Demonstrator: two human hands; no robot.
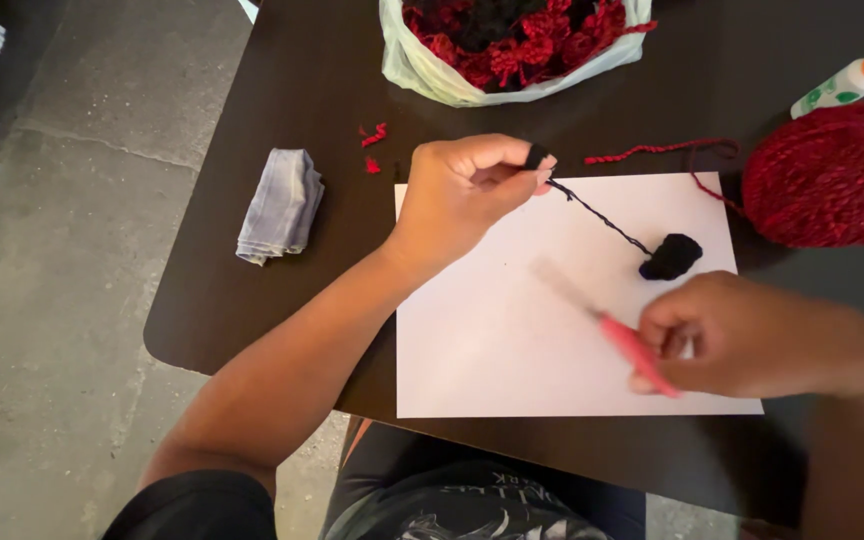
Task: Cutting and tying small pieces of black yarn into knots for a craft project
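Note:
My left hand pinches a small black piece at the end of a black yarn strand above a white sheet of paper. The strand runs down and right to a small black yarn clump lying on the paper. My right hand grips scissors with red handles, blurred by motion, their blades pointing up and left over the paper, below the strand.
A dark table holds a big dark red yarn ball with a loose tail, a glue bottle with an orange cap, a plastic bag of red and black yarn pieces, a folded grey cloth and red scraps.

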